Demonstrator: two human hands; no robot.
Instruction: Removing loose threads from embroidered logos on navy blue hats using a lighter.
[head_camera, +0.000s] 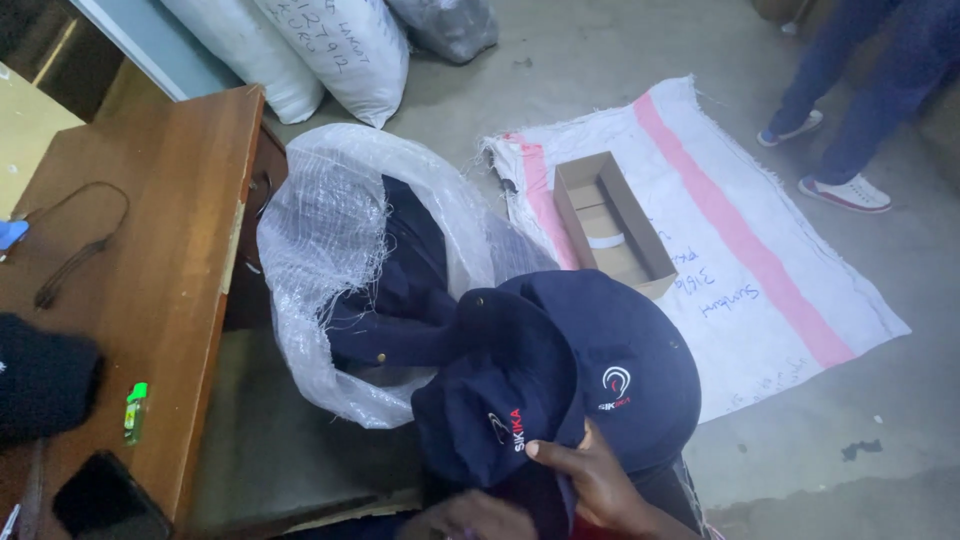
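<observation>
A stack of navy caps (560, 380) with small embroidered logos is held low in the middle of the view. My right hand (595, 480) grips the caps from below, thumb pressed on a brim. My left hand (468, 516) shows only partly at the bottom edge, curled under the same caps. Just behind them a clear woven plastic sack (330, 250) stands open on the floor, with more navy caps (400, 290) inside it.
A wooden desk (160, 250) on the left carries a black cord (75, 255), a green lighter (134, 410), a dark phone (105, 500) and a dark cloth bundle (40, 380). An open cardboard box (610, 215) lies on a flat white sack with pink stripes (770, 260). Full white sacks (330, 50) stand behind. Another person's legs (860, 90) are at the top right.
</observation>
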